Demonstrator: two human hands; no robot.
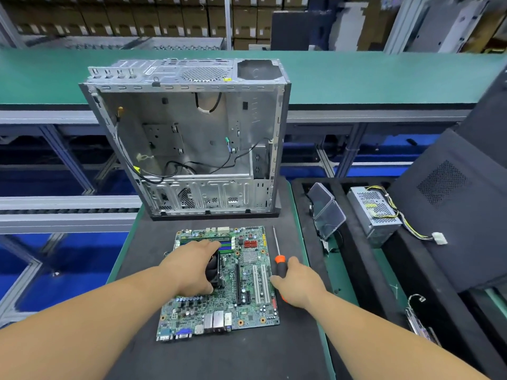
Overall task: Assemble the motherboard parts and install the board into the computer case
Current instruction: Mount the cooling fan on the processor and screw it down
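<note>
A green motherboard [241, 303] lies flat on the black mat in front of me. My left hand [189, 267] rests over the black CPU cooler fan [216, 267] on the board, fingers wrapped around its sides. My right hand [297, 283] grips the orange-and-black handle of a screwdriver [278, 253] that lies along the board's right edge, its shaft pointing away from me. Behind the board stands the open metal computer case [192, 138], its inside facing me with loose cables hanging in it.
A power supply [374, 212] with yellow and black wires sits in a black foam tray on the right, beside clear plastic parts [326, 212]. A dark side panel [452, 204] leans at the far right. A green conveyor [356, 75] runs behind the case.
</note>
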